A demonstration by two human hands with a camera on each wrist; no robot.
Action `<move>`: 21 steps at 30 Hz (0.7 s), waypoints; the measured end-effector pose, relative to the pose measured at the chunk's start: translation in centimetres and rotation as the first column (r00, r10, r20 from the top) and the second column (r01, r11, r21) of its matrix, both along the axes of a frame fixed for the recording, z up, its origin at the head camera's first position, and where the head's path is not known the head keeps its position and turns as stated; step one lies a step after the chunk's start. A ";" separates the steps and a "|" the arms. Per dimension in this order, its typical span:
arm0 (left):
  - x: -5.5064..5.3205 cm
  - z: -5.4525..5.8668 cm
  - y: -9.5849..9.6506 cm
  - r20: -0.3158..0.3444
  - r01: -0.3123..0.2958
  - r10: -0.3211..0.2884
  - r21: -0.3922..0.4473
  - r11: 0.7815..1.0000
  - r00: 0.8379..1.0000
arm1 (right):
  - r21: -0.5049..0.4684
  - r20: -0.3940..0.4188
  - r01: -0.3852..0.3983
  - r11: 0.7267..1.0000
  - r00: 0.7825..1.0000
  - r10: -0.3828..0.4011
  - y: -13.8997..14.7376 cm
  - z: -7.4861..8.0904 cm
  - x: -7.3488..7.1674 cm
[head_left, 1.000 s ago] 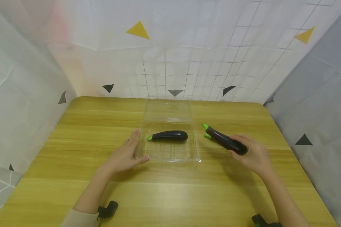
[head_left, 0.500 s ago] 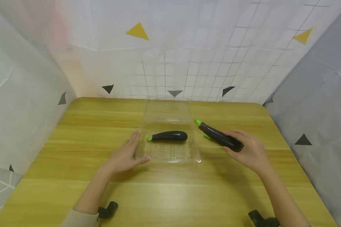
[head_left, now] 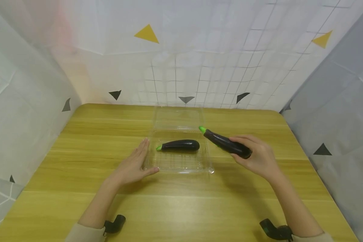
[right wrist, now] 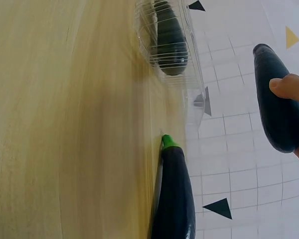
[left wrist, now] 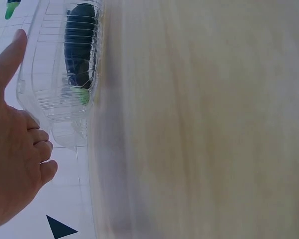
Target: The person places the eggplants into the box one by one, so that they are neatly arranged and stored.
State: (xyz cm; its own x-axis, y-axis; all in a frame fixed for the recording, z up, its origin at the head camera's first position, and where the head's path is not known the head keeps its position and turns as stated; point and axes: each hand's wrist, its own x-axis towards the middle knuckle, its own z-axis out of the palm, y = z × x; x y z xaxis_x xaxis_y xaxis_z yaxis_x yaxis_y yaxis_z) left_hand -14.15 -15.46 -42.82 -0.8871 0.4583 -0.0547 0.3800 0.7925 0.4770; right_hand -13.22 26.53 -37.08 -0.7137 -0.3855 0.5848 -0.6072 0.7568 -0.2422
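Note:
A hinged clear plastic container [head_left: 175,171] stands in the middle of the table, its lid [head_left: 179,117] folded back. Inside it one eggplant [head_left: 181,145] lies sideways, green stem to the left. My left hand [head_left: 130,169] rests against the container's left side, fingers straight and thumb at the front corner. In the air right of the container, my right hand [head_left: 257,156] grips a second eggplant [head_left: 225,142] by its thick end, stem pointing toward the container's back right corner. The right wrist view shows a third eggplant [right wrist: 175,191] lying on the table; the head view hides it.
The wooden table [head_left: 181,208] has white sheeting [head_left: 118,67] behind it and along both sides. Black camera mounts, one at the left wrist [head_left: 115,224] and one at the right wrist [head_left: 275,230], hang low near the tabletop.
My right hand has carried the gripped eggplant leftward, bringing its stem close to the container. The third eggplant's stem, visible earlier in the head view, is now covered. My left hand has stayed put.

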 end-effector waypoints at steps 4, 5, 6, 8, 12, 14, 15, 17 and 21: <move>0.0 -0.1 -0.1 -0.007 0.000 0.000 -0.003 1.000 1.000 | -0.004 -0.011 -0.012 1.000 1.000 0.012 -0.4 0.0 -0.2; 0.0 -0.2 -0.1 -0.009 -0.001 0.001 -0.003 1.000 1.000 | -0.005 -0.016 -0.015 1.000 1.000 0.015 -0.5 0.0 -0.3; -0.1 -0.3 -0.1 -0.010 -0.002 0.002 -0.003 1.000 1.000 | -0.006 -0.019 -0.020 1.000 1.000 0.020 -0.6 0.0 -0.4; -0.1 -0.4 -0.1 -0.014 -0.003 0.003 -0.003 1.000 1.000 | -0.008 -0.020 -0.030 1.000 0.999 0.030 -0.8 0.0 -0.5; -0.1 -0.6 -0.1 -0.012 -0.008 0.008 0.000 1.000 1.000 | -0.011 -0.020 -0.040 0.999 0.999 0.040 -1.4 -0.1 -0.8; -0.1 -0.6 -0.1 -0.012 -0.008 0.008 -0.001 1.000 1.000 | -0.012 -0.019 -0.046 0.999 0.999 0.046 -1.7 -0.2 -0.9; -0.1 -0.6 -0.1 -0.010 -0.009 0.009 -0.003 1.000 1.000 | -0.013 -0.015 -0.053 0.999 0.999 0.053 -1.9 -0.3 -1.0; 0.0 -0.5 -0.1 -0.006 -0.009 0.009 -0.008 1.000 1.000 | -0.011 -0.008 -0.072 0.997 0.997 0.071 -2.3 -0.4 -1.1; 0.0 -0.3 0.0 -0.010 -0.004 0.003 -0.014 1.000 1.000 | -0.010 0.008 -0.107 0.994 0.994 0.107 -3.2 -0.8 -1.3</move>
State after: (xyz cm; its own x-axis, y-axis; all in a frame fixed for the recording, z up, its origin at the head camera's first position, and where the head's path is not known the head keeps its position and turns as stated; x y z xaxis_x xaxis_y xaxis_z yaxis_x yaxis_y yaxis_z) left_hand -14.19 -15.49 -43.15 -0.8893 0.4544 -0.0519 0.3821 0.8005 0.4618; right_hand -14.51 23.31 -37.85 -0.6741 -0.4543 0.5824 -0.6820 0.6856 -0.2545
